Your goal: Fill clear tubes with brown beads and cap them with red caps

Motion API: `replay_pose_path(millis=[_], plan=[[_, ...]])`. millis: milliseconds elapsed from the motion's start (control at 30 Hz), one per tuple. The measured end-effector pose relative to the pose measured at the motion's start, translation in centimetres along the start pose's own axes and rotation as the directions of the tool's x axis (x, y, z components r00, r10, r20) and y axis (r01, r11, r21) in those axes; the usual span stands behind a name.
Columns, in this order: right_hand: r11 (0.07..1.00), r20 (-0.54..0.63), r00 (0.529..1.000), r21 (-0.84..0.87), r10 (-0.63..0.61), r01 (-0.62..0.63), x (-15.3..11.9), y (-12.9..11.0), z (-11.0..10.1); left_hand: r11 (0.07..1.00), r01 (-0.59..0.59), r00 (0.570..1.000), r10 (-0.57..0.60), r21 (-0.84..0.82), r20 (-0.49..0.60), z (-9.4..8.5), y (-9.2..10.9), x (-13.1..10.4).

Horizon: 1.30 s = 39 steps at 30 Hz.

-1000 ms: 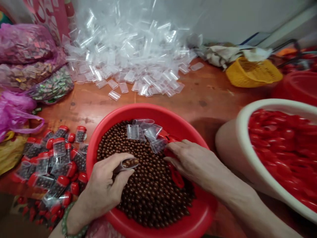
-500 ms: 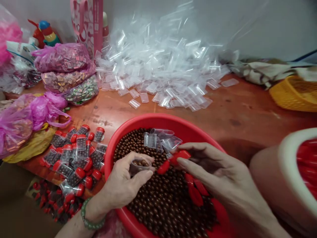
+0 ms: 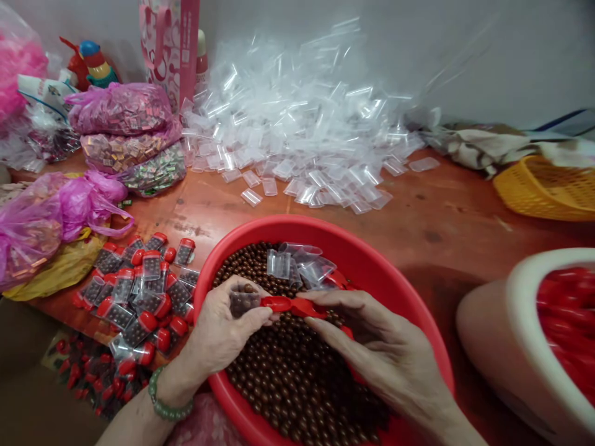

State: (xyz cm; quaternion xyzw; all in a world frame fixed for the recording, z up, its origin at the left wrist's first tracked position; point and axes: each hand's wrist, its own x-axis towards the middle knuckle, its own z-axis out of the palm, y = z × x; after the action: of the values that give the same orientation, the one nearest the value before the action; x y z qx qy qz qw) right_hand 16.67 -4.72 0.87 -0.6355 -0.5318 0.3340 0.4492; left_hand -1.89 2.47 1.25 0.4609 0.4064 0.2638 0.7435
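Over a red basin of round brown balls, my left hand pinches a clear plastic container with brown balls inside. My right hand grips a red plastic cap between thumb and fingers. The cap's open flap meets the container's right end, close to my left fingertips. Whether the cap is seated on the container I cannot tell. Empty clear sleeves lie on the balls at the back of the basin, with more red caps beside them.
Filled, red-capped containers are heaped left of the basin. Behind it spreads a big pile of clear sleeves. A pale bucket of red caps stands at right, a yellow basket beyond. Pink bags sit at back left.
The red cap has moved left and down with my right hand, up to the container. My left hand has turned the container from opening upward to pointing right.
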Motion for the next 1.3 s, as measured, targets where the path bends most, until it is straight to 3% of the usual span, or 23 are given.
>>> replay_pose_path(millis=[100,233,367,500,567,700,867,967,1033,1167,1300], plan=[[0.978,0.131,0.989,-0.187,-0.07,0.094,0.3,0.0,-0.5,0.993,-0.041,0.996,0.049,0.107,-0.076,-0.3,-0.2,0.0],[0.944,0.357,0.932,-0.286,-0.057,0.167,0.8,-0.7,-1.4,0.991,-0.046,0.992,0.06,0.127,-0.108,-0.3,-0.3,0.0],[0.896,0.431,0.901,-0.382,-0.043,0.225,1.0,-1.5,-1.6,0.993,-0.02,0.998,0.028,0.118,-0.062,-0.1,-0.1,0.1],[0.885,0.495,0.855,-0.316,-0.155,0.343,1.5,-2.2,-0.9,0.996,0.0,0.999,0.004,0.094,-0.037,-0.1,0.0,0.2],[0.892,0.484,0.853,-0.274,-0.195,0.36,1.9,-2.4,-0.5,0.998,0.014,0.999,-0.011,0.067,-0.037,-0.2,0.0,0.2],[0.927,0.383,0.894,-0.19,-0.232,0.323,2.0,-2.1,0.2,0.999,0.005,1.0,-0.006,-0.04,-0.023,-0.5,0.0,0.4],[0.98,0.183,0.97,-0.088,-0.16,0.178,2.2,-1.7,-0.1,0.996,0.023,1.0,-0.022,-0.083,0.018,-0.6,-0.2,0.5],[0.985,0.085,0.984,-0.058,-0.156,0.161,3.3,-2.1,-0.3,0.999,0.046,0.997,-0.044,-0.029,0.064,-0.6,-0.4,0.4],[0.967,0.125,0.963,-0.061,-0.237,0.246,4.2,-2.5,0.0,0.999,0.04,0.995,-0.041,0.014,0.091,-0.7,-0.5,0.4],[0.887,0.264,0.864,-0.056,-0.429,0.458,5.6,-3.1,1.1,1.0,0.012,0.993,-0.01,-0.014,0.121,-0.8,-0.8,0.5],[0.821,0.4,0.778,-0.099,-0.484,0.562,6.1,-3.4,1.0,0.998,0.03,0.993,-0.024,-0.053,0.119,-0.7,-0.8,0.5]])
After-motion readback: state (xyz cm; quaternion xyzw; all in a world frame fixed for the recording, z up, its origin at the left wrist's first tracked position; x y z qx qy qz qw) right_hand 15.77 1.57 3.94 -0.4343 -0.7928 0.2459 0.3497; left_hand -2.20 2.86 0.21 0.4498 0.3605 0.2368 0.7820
